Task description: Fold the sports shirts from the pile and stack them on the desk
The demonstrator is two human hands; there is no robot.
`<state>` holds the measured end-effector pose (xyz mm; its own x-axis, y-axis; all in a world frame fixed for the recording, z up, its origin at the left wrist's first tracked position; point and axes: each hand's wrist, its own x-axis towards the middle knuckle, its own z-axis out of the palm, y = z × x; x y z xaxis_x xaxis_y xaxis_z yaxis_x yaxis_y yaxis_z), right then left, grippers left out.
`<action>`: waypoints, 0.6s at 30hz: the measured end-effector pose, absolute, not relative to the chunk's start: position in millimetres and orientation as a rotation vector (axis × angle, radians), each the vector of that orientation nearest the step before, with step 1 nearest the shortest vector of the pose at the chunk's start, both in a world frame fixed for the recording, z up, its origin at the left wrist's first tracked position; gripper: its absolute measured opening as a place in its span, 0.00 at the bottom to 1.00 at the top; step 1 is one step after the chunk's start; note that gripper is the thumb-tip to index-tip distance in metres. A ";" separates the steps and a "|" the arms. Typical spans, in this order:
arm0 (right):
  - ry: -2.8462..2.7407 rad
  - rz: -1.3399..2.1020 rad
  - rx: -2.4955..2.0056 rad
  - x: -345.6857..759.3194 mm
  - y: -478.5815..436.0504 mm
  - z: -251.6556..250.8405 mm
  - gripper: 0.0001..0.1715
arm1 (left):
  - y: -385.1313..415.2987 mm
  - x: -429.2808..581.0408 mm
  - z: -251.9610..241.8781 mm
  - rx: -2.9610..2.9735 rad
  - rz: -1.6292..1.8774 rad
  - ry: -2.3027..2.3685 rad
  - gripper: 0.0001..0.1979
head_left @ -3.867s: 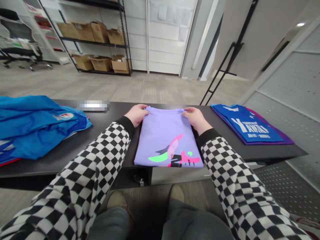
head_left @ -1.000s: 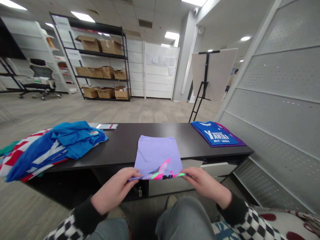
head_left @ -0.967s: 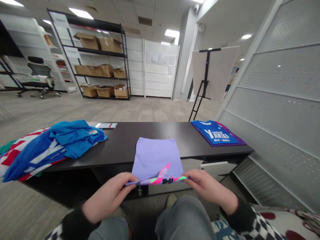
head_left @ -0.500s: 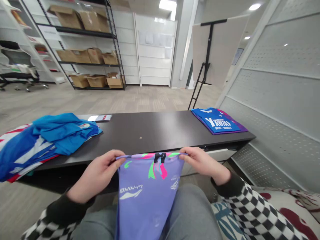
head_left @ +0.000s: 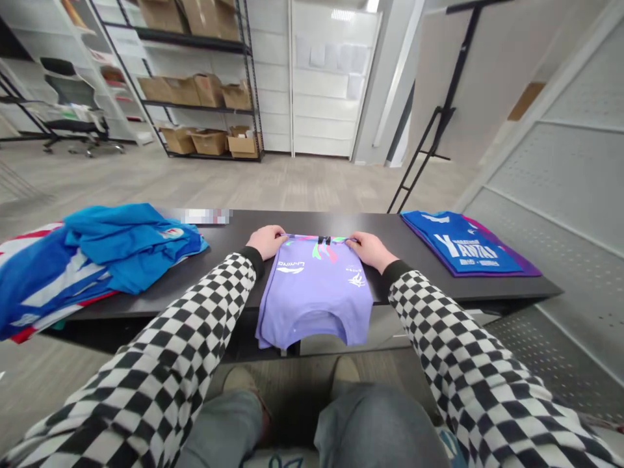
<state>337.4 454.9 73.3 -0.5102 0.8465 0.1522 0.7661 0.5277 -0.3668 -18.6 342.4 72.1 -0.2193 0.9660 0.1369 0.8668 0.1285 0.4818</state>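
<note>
A lavender T-shirt (head_left: 322, 286) with a white logo and a pink, green and black print lies partly on the dark table (head_left: 302, 222). Its neckline end hangs over the table's front edge toward me. My left hand (head_left: 267, 242) pinches the far left corner of the folded shirt. The far right corner is between the fingers of my right hand (head_left: 371, 250). Both hands are at the table surface, with the far edge of the shirt stretched between them.
Crumpled blue, white and red shirts (head_left: 112, 253) are heaped at the table's left end. Folded blue and purple shirts (head_left: 463, 244) lie stacked at the right. A small flat white item (head_left: 205, 216) is near the back edge. Beyond stand a shelf with boxes (head_left: 209, 142) and an easel (head_left: 429, 146).
Both hands have moved forward from above my lap to the table. The lavender T-shirt, which hung down in front of me, now lies partly on the tabletop.
</note>
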 end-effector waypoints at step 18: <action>-2.662 0.199 -1.108 271.5 554.6 85.6 0.22 | 407.7 -51.6 58.9 1.433 1.512 2.172 0.10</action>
